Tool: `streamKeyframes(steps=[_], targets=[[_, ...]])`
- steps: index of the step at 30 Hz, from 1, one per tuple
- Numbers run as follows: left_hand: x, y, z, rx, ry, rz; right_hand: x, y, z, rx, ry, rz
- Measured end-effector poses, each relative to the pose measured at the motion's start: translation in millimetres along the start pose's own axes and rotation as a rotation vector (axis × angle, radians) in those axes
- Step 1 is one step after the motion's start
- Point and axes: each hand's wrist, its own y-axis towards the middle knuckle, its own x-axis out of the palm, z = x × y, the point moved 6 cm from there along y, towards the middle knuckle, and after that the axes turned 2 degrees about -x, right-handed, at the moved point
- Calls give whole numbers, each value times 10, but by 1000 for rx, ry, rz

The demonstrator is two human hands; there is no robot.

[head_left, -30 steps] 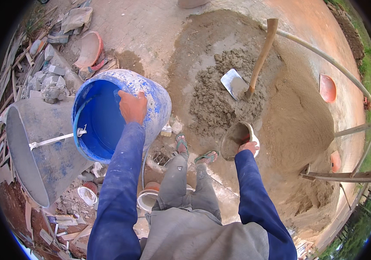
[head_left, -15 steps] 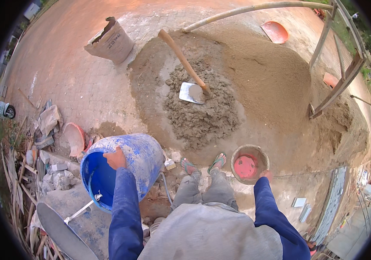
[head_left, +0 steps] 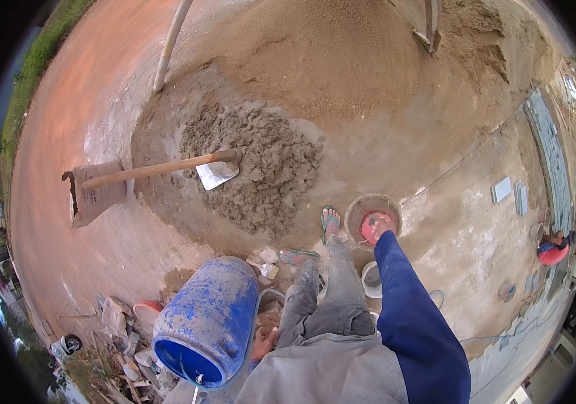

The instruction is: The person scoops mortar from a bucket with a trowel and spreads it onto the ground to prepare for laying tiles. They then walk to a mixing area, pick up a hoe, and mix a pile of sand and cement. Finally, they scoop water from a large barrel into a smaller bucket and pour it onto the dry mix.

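My right hand (head_left: 383,227) reaches down over a round mortar-crusted bucket (head_left: 352,217) with a red inside. Its fingers look closed around the bucket's thin handle, though the grip is small in the view. Beside my left leg, my left hand (head_left: 265,342) hangs low next to a blue plastic barrel (head_left: 207,296), loosely bent with fingers apart and nothing visible in them. The barrel lies on its side, its open mouth facing me. Ahead, a hoe (head_left: 160,168) with a wooden handle rests its metal blade on a heap of wet mortar (head_left: 261,161).
A torn paper sack (head_left: 103,195) stands at the left, under the hoe handle. Sand (head_left: 328,54) is piled at the back. A second small bucket (head_left: 371,277) sits beside my right leg. Rubble and wood scraps (head_left: 120,377) lie lower left; grey blocks (head_left: 501,189) lie at right.
My view has turned to the right. My left hand has left the barrel's rim and dropped beside my leg. My right hand has moved from the bucket's rim to over its opening.
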Motion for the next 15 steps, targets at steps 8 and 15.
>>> streamKeyframes(steps=[8,15], targets=[[551,-24,-1,-434,378,-67,623,1573,-119,1,-108,7],[748,339,587,-394,509,-8,1471,1776,-814,109,235,-109]])
